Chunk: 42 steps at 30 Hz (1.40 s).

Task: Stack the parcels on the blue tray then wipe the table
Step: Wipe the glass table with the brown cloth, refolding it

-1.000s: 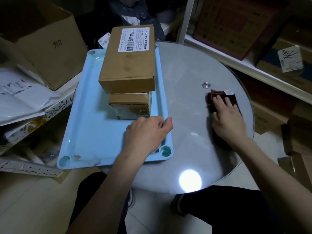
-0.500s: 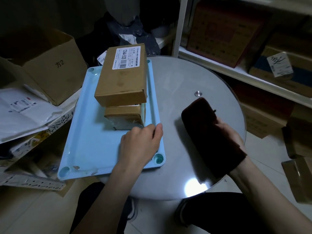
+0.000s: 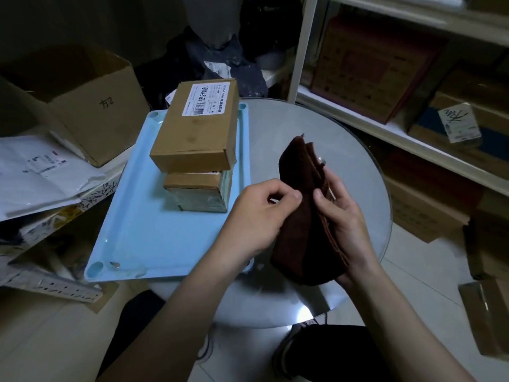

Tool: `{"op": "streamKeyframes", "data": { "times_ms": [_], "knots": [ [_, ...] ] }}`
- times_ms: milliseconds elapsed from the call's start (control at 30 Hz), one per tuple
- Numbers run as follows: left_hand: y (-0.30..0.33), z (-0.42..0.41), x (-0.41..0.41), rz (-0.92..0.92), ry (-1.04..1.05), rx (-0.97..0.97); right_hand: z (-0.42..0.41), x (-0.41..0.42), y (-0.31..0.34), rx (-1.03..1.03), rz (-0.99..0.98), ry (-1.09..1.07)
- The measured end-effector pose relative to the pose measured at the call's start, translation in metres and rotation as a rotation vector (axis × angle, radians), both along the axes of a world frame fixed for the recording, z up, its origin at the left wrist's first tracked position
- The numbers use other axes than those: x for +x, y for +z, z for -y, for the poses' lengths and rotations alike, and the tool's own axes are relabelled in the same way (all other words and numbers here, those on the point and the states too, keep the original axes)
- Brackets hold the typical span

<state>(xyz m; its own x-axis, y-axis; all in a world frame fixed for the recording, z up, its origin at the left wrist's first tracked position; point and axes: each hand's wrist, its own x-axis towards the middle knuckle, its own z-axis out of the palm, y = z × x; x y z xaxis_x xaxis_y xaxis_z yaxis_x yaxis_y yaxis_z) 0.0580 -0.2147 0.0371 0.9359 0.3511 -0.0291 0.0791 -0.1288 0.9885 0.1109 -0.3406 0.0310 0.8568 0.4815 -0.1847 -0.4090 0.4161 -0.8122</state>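
A light blue tray lies on the left part of the round glass table. On it stand two stacked parcels: a large brown box with a white label on top of a smaller taped box. Both hands hold a dark brown cloth up off the table, right of the tray. My left hand pinches the cloth's left edge between thumb and fingers. My right hand grips the folded layers from the right.
An open cardboard box and white mailer bags lie left of the tray. White shelves with boxes run along the right. More boxes stand on the floor at right. Dark bags sit behind the table.
My right hand lifted the cloth off the table and brought it nearer. My left hand left the tray's rim and took hold of the cloth.
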Motion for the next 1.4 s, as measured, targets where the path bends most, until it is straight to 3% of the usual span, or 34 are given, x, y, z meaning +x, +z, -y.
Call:
{"op": "streamKeyframes", "data": {
  "times_ms": [167, 333, 400, 467, 533, 633, 767, 833, 933, 1067, 1200, 1300, 1400],
  "knots": [
    [0.014, -0.006, -0.010, 0.034, 0.209, -0.284, 0.022, 0.006, -0.003, 0.018, -0.212, -0.034],
    [0.015, -0.013, -0.019, 0.055, 0.234, -0.111, 0.038, 0.007, 0.003, 0.140, -0.353, 0.061],
    [0.016, -0.013, -0.020, 0.045, 0.227, -0.241, 0.042, 0.009, 0.010, 0.103, -0.278, 0.120],
    [0.020, -0.015, -0.021, 0.086, 0.192, -0.371, 0.047, 0.010, 0.018, 0.004, -0.082, 0.160],
    [0.023, -0.020, -0.024, 0.143, 0.130, -0.366, 0.051, 0.010, 0.026, -0.091, 0.063, 0.175],
    [0.027, -0.022, -0.025, 0.115, 0.092, -0.189, 0.052, 0.007, 0.036, -0.155, 0.148, 0.181],
    [0.024, -0.019, -0.027, 0.017, 0.148, 0.286, 0.052, 0.004, 0.040, -0.125, 0.066, 0.185],
    [0.024, -0.009, -0.033, -0.015, 0.144, 0.400, 0.053, 0.002, 0.042, -0.082, 0.049, 0.183],
    [0.026, 0.003, -0.043, 0.099, 0.160, 0.686, 0.051, 0.001, 0.048, -0.096, 0.075, 0.156],
    [0.023, 0.016, -0.044, 0.251, -0.132, 0.846, 0.040, 0.000, 0.050, -0.178, 0.095, 0.130],
    [0.016, 0.024, -0.038, 0.328, -0.164, 0.974, 0.031, -0.001, 0.049, -0.242, 0.096, 0.089],
    [0.007, 0.015, -0.038, 0.462, -0.062, 0.852, 0.031, 0.000, 0.047, -0.258, 0.071, 0.089],
    [0.015, 0.009, -0.032, 0.301, 0.195, 0.312, 0.035, -0.001, 0.041, -0.218, 0.020, 0.020]
  ]
}}
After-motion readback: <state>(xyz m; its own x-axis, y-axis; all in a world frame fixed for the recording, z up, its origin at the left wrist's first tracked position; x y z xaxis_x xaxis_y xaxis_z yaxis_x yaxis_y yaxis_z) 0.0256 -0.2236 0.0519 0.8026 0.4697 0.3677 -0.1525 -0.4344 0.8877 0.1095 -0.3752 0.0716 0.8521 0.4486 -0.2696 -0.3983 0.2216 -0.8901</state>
